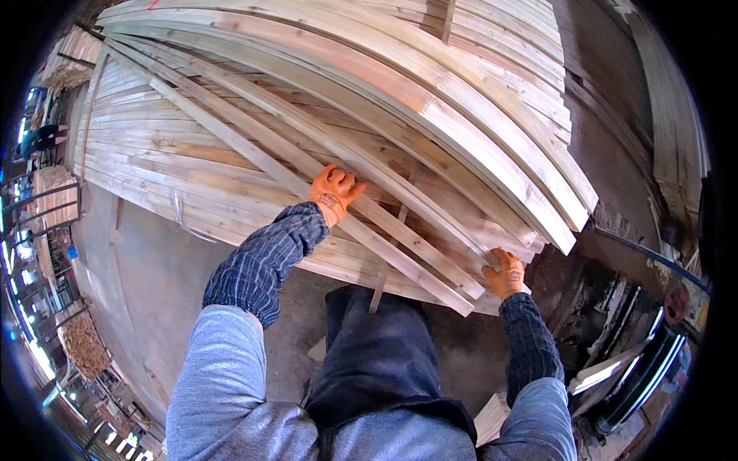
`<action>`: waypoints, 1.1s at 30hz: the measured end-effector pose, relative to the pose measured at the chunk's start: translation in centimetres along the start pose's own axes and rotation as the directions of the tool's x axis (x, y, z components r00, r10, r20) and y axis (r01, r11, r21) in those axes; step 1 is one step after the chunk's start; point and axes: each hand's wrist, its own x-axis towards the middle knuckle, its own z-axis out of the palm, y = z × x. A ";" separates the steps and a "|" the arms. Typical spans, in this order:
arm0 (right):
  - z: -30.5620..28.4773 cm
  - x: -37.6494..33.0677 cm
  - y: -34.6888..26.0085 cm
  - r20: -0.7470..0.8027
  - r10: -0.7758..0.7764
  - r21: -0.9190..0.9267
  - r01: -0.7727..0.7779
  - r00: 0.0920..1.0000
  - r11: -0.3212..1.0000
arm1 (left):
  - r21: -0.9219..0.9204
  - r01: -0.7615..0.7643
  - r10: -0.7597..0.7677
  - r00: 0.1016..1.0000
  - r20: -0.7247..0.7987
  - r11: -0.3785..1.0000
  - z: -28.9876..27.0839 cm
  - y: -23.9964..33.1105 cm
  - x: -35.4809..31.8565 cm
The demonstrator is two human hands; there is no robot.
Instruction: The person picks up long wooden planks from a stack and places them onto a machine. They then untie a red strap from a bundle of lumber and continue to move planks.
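Note:
Both my hands wear orange gloves. My left hand (335,197) is closed over a long pale wooden strip (423,247), partway along its length. A second wooden strip (403,263) runs just nearer to me, passing under the same hand. At the right, my right hand (506,275) has its fingers curled at the end of a third wooden strip (384,180); its grip is partly hidden. These strips fan out from the far left and lie slanted across a layer of boards (184,157) set side by side.
Thicker boards (492,157) are stacked along the far side. Small wooden sticks (378,292) lie crosswise among the layers. At the lower right stands dark machinery (638,376) with metal rails. More timber stacks (86,346) stand at the left, and a person (42,140) is far off there.

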 end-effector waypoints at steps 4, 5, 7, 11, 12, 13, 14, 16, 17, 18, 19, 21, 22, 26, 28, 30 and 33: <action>2.3 0.6 -1.7 -0.146 -0.083 0.123 0.101 0.986 0.987 | 0.034 0.023 -0.029 0.977 0.209 0.999 -2.2 -1.0 3.2; 2.5 0.5 -2.4 -0.160 -0.086 0.169 0.113 0.983 0.979 | -0.012 0.028 -0.024 0.965 0.262 1.000 -3.8 -0.8 4.1; 2.3 -0.3 -3.1 -0.120 -0.117 0.195 0.139 0.986 0.971 | -0.148 0.031 -0.007 0.987 0.161 0.989 -5.2 1.5 3.7; 1.7 2.2 -9.0 -0.119 -0.313 0.144 0.328 0.942 0.934 | -0.242 0.088 -0.098 0.995 -0.028 0.966 -4.8 4.9 4.8; 1.7 2.8 -11.5 -0.135 -0.368 0.111 0.383 0.920 0.917 | -0.234 0.122 -0.138 0.989 -0.053 0.965 -4.5 6.1 5.3; 1.9 3.7 -13.5 -0.129 -0.336 0.079 0.347 0.933 0.934 | -0.229 0.156 -0.178 0.981 -0.081 0.961 -4.5 7.3 5.6; 2.4 4.4 -15.3 -0.124 -0.302 0.052 0.310 0.945 0.949 | -0.277 0.186 -0.217 0.972 -0.086 0.943 -5.2 8.2 5.7; 3.7 5.7 -17.6 -0.111 -0.212 -0.062 0.206 0.971 0.977 | -0.450 0.187 -0.286 0.945 -0.162 0.873 -5.8 8.6 4.7; 3.9 6.1 -17.7 -0.097 -0.211 -0.062 0.206 0.973 0.977 | -0.446 0.287 -0.413 0.884 -0.217 0.848 -6.1 8.5 4.0; 4.2 6.6 -17.5 -0.079 -0.213 -0.057 0.209 0.974 0.976 | -0.443 0.386 -0.530 0.804 -0.269 0.809 -6.8 8.0 3.1; 4.3 6.9 -17.3 -0.064 -0.215 -0.059 0.211 0.975 0.976 | -0.450 0.474 -0.633 0.703 -0.325 0.757 -7.3 7.3 2.3; 5.2 6.6 -16.4 -0.132 -0.251 -0.003 0.253 0.959 0.967 | -0.512 0.732 -0.890 0.417 -0.185 0.449 -5.4 4.4 -0.2; 5.4 6.4 -15.9 -0.142 -0.256 -0.002 0.258 0.956 0.966 | -0.549 0.812 -0.977 0.207 -0.045 0.197 -5.5 3.0 -1.0; 5.7 4.3 -13.2 -0.138 -0.251 0.039 0.259 0.958 0.965 | -0.402 0.788 -0.831 -0.236 0.504 -0.467 -5.2 -2.3 -1.5; 4.8 3.2 -12.6 -0.066 -0.190 0.008 0.191 0.980 0.982 | -0.468 0.786 -0.876 -0.186 0.445 -0.405 -3.4 -2.9 -1.6; 4.0 2.7 -12.4 -0.001 -0.145 -0.004 0.145 0.989 0.989 | -0.471 0.777 -0.857 -0.165 0.488 -0.418 -2.1 -3.8 -1.2; 2.0 3.3 -11.9 0.093 -0.197 0.117 0.186 0.976 0.976 | -0.451 0.791 -0.826 -0.118 0.552 -0.414 -0.9 -2.6 0.3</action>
